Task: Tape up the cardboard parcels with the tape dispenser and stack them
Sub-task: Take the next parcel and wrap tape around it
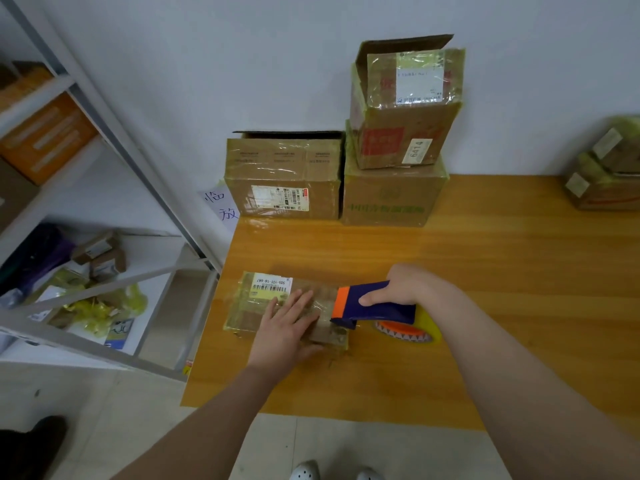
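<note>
- Left hand [284, 329]: fingers straight, pressing flat on the small parcel [277, 306], which lies near the worktop's [485, 271] front-left corner.
- Right hand [403, 287]: curled round the tape dispenser's [374, 303] blue handle; its front end meets the parcel's right end, contact apparently at the top edge.
- Rear of worktop: low parcel [282, 178] just beside a two-box stack [398, 140], against the wall.
- Left: metal shelf [104, 237].

Grey shelving rack [138, 168] beside wooden table [485, 271]
</note>
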